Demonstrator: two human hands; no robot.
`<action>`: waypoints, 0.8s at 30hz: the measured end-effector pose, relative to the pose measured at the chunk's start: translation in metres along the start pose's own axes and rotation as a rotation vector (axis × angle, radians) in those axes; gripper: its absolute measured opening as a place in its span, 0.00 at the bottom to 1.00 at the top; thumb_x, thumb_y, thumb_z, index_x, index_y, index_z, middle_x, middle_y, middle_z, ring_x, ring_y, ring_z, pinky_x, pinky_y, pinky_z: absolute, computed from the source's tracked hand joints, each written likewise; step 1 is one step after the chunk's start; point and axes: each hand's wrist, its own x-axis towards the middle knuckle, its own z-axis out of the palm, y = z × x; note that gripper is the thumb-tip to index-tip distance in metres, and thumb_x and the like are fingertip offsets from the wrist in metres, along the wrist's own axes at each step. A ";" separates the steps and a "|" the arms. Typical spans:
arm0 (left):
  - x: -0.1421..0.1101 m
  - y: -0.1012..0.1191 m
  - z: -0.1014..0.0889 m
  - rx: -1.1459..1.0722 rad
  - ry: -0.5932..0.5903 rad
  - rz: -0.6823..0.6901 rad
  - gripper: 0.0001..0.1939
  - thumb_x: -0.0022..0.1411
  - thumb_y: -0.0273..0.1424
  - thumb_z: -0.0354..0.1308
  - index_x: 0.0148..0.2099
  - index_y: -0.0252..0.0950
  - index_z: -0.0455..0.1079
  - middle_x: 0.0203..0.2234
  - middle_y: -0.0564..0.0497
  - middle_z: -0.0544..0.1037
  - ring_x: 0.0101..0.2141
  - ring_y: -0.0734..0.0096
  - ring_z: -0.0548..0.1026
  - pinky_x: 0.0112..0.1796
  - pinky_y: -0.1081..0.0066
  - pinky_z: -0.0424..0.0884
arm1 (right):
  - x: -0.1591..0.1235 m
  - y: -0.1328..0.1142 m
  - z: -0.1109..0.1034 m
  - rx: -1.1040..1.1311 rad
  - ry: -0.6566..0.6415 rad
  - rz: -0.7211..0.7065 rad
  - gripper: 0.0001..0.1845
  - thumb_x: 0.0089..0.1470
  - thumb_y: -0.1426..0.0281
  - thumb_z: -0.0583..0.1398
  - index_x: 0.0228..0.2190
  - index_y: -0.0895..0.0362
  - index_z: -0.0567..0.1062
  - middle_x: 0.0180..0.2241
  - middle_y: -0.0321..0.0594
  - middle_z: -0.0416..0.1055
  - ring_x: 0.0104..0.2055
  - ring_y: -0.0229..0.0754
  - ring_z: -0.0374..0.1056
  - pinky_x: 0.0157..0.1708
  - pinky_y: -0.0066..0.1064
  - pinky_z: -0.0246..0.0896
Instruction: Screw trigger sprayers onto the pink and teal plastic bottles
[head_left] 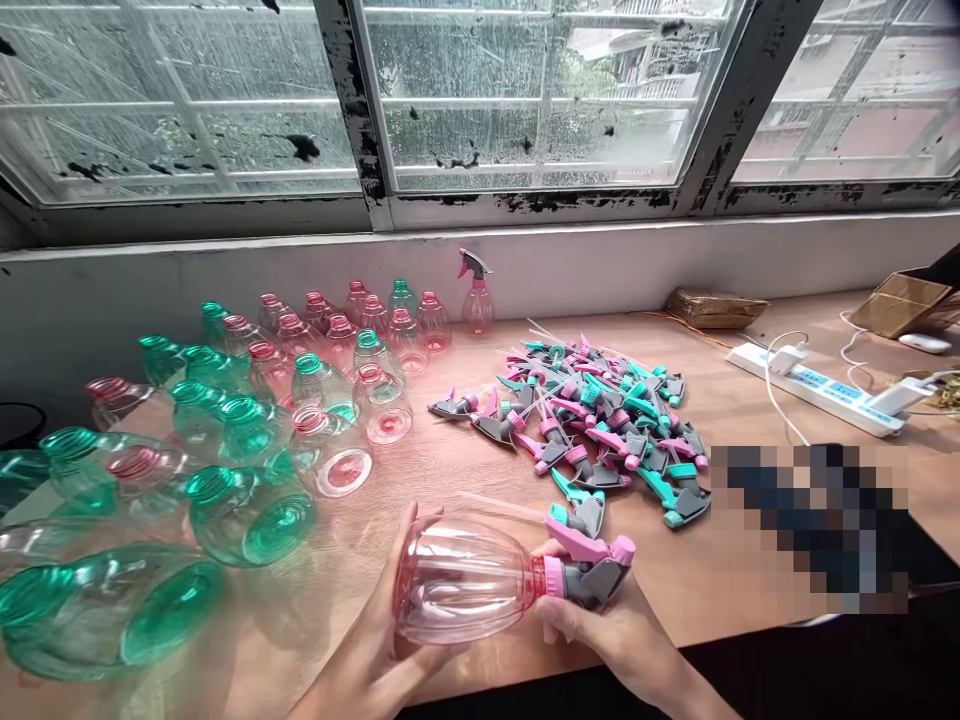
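Above the table (427, 465), left hand (382, 645) cups the pink bottle (465, 582) (sideways) at its base, right hand (611, 632) pinching the collar (553, 577).

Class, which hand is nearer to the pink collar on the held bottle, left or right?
Right. The right hand grips at the pink collar; the left hand cups the wide base of the bottle, farther away.

Workshop-like room, bottles (251, 515) and spray heads (592, 415) massed.

Held bottle (465, 580): translucent pink | spray heads (574, 535): pink, teal, grey | tabletop (420, 480): tan
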 end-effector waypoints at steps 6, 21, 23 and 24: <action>0.001 -0.001 -0.002 -0.012 -0.019 -0.024 0.46 0.69 0.49 0.59 0.77 0.54 0.34 0.65 0.48 0.70 0.64 0.49 0.69 0.64 0.55 0.66 | 0.001 -0.003 -0.001 0.016 -0.033 0.015 0.18 0.54 0.58 0.72 0.41 0.52 0.77 0.22 0.30 0.74 0.23 0.40 0.69 0.26 0.30 0.64; 0.001 -0.012 -0.001 -0.023 -0.010 0.069 0.52 0.66 0.41 0.66 0.77 0.55 0.32 0.76 0.51 0.48 0.72 0.47 0.52 0.69 0.51 0.54 | -0.004 0.002 -0.006 -0.142 -0.026 0.031 0.22 0.56 0.50 0.67 0.25 0.56 0.80 0.23 0.39 0.74 0.27 0.45 0.69 0.29 0.35 0.67; 0.000 -0.015 -0.003 -0.012 -0.031 0.075 0.54 0.64 0.41 0.68 0.77 0.55 0.33 0.76 0.50 0.49 0.72 0.46 0.53 0.69 0.50 0.52 | -0.005 0.003 -0.007 -0.159 -0.012 0.037 0.21 0.56 0.49 0.67 0.30 0.56 0.81 0.22 0.39 0.74 0.26 0.46 0.69 0.29 0.36 0.67; 0.000 -0.016 -0.004 -0.003 -0.036 0.076 0.54 0.64 0.41 0.68 0.77 0.54 0.33 0.76 0.50 0.49 0.72 0.46 0.52 0.69 0.50 0.50 | -0.006 0.003 -0.008 -0.162 -0.003 0.036 0.21 0.56 0.49 0.68 0.33 0.55 0.81 0.21 0.38 0.74 0.25 0.46 0.69 0.29 0.36 0.67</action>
